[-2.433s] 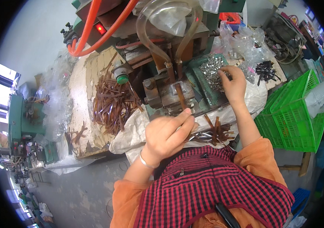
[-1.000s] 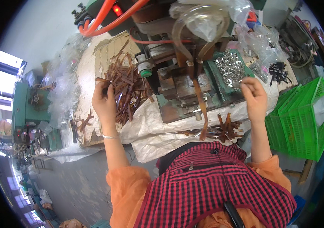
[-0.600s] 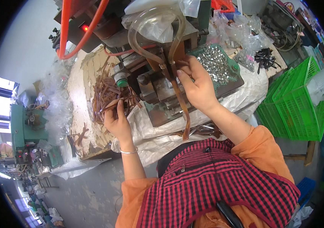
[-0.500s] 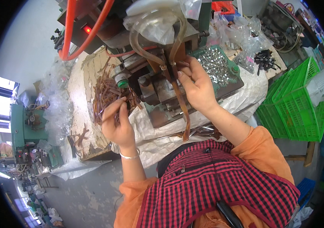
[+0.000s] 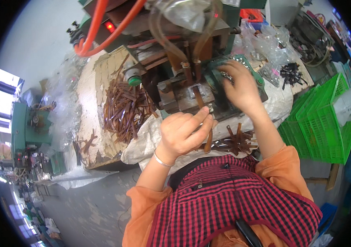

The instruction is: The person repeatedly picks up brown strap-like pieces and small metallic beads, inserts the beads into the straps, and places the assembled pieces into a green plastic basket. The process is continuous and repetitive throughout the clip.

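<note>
A thin brown strip runs from the press's metal die block toward my body. My left hand is closed at the near side of the die, thumb and fingertips pinching the strip. Its lower end hangs below my fingers. Over the green tray of small shiny metal pieces is my right hand, its thumb and fingers bent down among the pieces. Motion smears those fingers, so whether they grip a piece cannot be made out.
A heap of brown strips lies left of the press, beside a green push button. More strips lie at the table's front edge. Orange hoses loop above. Green crates stand at right; black pieces lie behind the tray.
My left hand has moved right from the strip heap to the strip at the die. My right hand has left the die area and moved right over the metal pieces.
</note>
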The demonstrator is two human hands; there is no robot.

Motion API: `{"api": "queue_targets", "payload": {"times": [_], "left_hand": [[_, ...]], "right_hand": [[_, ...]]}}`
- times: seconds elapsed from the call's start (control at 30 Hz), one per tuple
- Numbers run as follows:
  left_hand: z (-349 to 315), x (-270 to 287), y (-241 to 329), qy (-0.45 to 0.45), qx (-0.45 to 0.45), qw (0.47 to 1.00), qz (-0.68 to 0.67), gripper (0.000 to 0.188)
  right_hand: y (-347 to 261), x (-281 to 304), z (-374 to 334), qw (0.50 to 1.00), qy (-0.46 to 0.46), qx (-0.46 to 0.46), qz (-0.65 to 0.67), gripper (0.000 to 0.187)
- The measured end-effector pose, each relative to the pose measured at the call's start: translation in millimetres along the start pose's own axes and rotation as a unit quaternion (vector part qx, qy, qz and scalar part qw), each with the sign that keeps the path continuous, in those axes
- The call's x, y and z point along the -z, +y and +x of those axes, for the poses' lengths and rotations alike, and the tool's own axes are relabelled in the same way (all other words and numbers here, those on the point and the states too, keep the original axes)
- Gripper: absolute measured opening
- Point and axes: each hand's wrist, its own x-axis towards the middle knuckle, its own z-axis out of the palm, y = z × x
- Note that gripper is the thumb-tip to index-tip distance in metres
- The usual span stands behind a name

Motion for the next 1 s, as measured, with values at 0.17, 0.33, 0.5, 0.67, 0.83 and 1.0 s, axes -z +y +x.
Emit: {"api": "queue_targets", "payload": {"times": [0.17, 0.33, 0.5, 0.67, 0.83, 1.0], "left_hand": [[0.1, -1.6, -4.2, 0.026, -0.004, 0.999, -0.021, 0.028], [-4.9, -0.8, -0.6, 0.028, 0.004, 1.0, -0.011, 0.028], [-41.3, 21.1, -4.6, 0.054, 0.054, 0.996, 0.047, 0.017], [-82.1, 35.8, -112.1, 0.028, 0.361, 0.873, 0.327, 0.02], [-118.0, 2.9, -164.3, -0.192, 0.423, 0.758, 0.457, 0.025], [-114.6, 19.0, -164.1, -0.004, 0.408, 0.846, 0.343, 0.015]], "right_hand": [[84.3, -20.3, -36.5, 0.987, 0.062, -0.045, -0.144, 0.024], [75.6, -20.2, -35.7, 0.984, 0.073, -0.022, -0.161, 0.013], [73.6, -14.5, -38.9, 0.984, 0.128, -0.017, -0.124, 0.015], [74.7, -17.8, -38.7, 0.985, 0.145, -0.039, -0.088, 0.015], [54.4, -19.7, -25.1, 0.984, 0.115, -0.132, 0.017, 0.017], [70.9, -23.2, -31.2, 0.984, 0.124, -0.117, 0.048, 0.018]]}}
